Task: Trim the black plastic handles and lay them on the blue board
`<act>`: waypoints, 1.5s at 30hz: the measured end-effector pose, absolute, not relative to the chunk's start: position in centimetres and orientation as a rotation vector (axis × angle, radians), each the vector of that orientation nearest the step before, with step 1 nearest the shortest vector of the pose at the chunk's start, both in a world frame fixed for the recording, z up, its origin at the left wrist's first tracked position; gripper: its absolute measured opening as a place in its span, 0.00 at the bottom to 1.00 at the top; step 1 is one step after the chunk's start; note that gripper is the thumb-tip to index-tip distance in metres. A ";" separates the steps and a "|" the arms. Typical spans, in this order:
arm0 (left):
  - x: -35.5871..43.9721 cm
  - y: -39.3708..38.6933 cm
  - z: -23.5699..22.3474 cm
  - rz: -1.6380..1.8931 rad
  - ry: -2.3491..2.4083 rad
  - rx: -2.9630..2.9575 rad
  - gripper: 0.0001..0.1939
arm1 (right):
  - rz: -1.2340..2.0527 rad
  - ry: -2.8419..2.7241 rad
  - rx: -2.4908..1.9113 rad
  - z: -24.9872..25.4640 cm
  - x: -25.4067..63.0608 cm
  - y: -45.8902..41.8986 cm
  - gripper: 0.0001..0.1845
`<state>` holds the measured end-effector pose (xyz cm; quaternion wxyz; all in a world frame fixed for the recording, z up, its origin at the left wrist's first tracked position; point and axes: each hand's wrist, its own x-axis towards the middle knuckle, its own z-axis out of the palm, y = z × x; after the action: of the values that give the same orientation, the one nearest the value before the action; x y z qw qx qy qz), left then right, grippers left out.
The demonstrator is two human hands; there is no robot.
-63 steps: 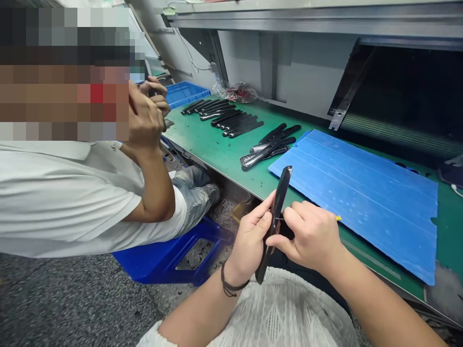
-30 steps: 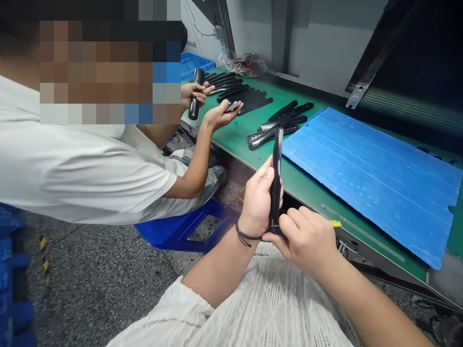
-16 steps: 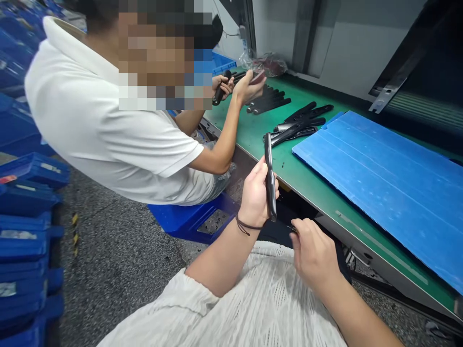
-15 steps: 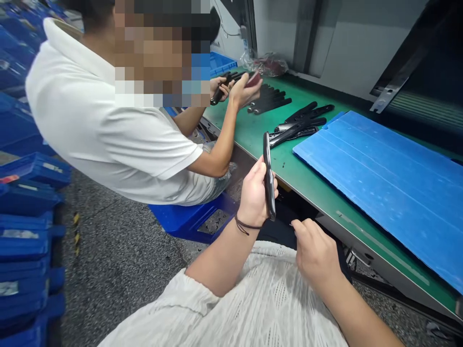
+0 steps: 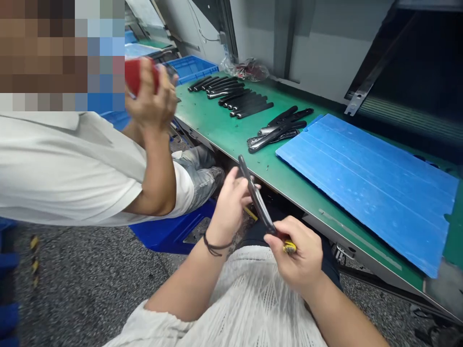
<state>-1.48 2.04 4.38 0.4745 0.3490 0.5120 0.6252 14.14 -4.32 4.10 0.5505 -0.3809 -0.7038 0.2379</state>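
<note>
R hand pinches glossy black elongated plastic part at near end, plus small yellow item; L hand loosely open beside part, nr side of green counter. Caution: one-end grip may slip, dropping part.

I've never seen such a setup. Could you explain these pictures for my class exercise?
There is no machine here: a person works with two bare hands, and a head-worn camera takes every picture, looking forward and down. The right hand pinches one end of a long black part and holds something small and yellow; the left hand is at the part's far half, its grip unclear. On the green table lie more black parts and a blue sheet. A co-worker sits alongside, on the left.
</note>
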 end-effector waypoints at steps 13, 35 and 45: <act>-2.3 -0.4 3.0 1.262 0.855 2.122 0.23 | 0.774 -1.965 -0.838 5.7 18.4 -5.4 0.08; -1.9 0.0 3.9 1.248 0.789 2.247 0.21 | 0.102 -2.309 -0.958 7.3 17.6 -3.8 0.32; 0.0 -1.6 3.2 1.238 1.113 1.850 0.27 | -0.408 -2.163 -1.008 5.0 17.5 -3.7 0.32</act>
<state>-0.01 -1.61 3.18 0.3205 0.7041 0.4236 0.4713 17.50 -3.75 5.04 0.3524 -0.3897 -0.8361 -0.1576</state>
